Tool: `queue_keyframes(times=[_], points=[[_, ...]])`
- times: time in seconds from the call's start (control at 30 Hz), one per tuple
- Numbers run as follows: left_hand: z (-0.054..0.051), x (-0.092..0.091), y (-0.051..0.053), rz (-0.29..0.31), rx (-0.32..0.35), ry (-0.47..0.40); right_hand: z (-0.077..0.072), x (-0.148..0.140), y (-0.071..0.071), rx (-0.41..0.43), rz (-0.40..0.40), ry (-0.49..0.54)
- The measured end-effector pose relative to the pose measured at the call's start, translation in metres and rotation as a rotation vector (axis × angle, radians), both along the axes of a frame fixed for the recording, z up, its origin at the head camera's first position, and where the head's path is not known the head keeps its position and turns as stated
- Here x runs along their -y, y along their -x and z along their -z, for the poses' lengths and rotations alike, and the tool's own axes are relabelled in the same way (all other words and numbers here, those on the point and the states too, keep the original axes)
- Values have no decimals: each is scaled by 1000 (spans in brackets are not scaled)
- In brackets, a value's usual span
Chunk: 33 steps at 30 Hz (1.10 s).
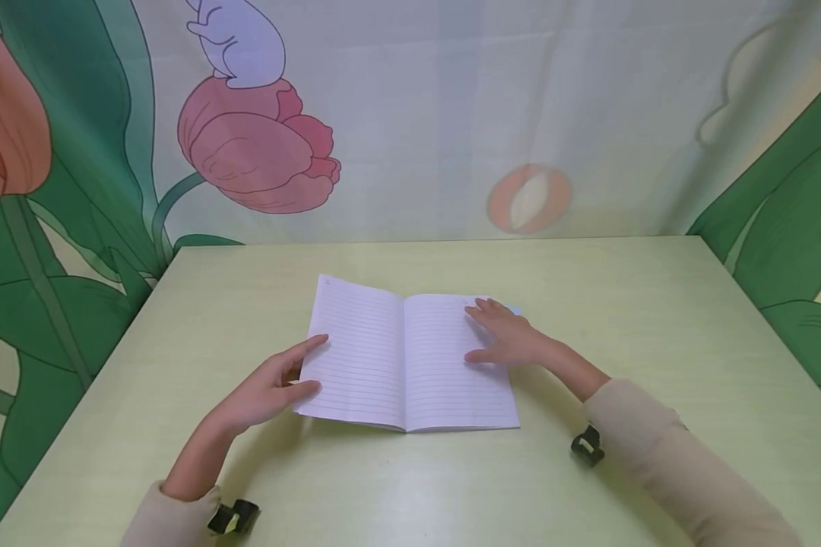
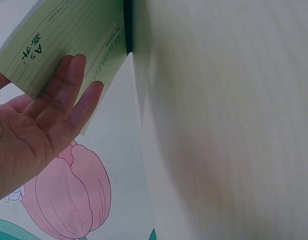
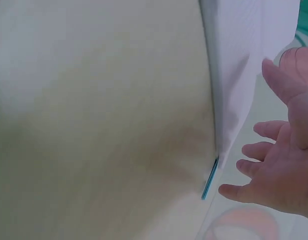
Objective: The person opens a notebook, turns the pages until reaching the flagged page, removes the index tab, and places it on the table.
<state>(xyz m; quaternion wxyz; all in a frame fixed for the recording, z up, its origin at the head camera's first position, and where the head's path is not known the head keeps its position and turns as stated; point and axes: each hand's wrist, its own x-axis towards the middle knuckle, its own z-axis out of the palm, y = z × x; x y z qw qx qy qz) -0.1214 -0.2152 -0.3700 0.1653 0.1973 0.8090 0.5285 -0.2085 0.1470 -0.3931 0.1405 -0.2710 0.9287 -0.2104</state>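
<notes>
An open notebook (image 1: 369, 357) with lined white pages lies at the middle of the table, its left half raised. My left hand (image 1: 267, 387) grips the left edge, with the thumb and a finger over the page. In the left wrist view, other fingers of the left hand (image 2: 49, 110) lie against the printed green cover (image 2: 69, 45). My right hand (image 1: 509, 334) is spread above the upper part of the right page. In the right wrist view, the fingers of that right hand (image 3: 278, 145) look apart from the paper (image 3: 238, 60) and hold nothing.
A thin blue-teal edge (image 3: 209, 179) sticks out past the notebook's corner; its kind cannot be told. The pale table (image 1: 410, 486) meets a curtain (image 1: 417, 114) printed with flowers at the back. Black bands (image 1: 587, 447) sit at both wrists.
</notes>
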Motion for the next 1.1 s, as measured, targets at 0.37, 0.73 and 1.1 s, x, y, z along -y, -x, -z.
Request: queue_keyframes(times=[0.37,0.73,1.1], points=[[3,2,2,10,18,3,7,-12,20,33,8,-158],[2,2,2,9,35,4,12,-13,22,57,-1,-128],[-1,1,11,-41,33,81,9,-2,15,30,-6,-168]])
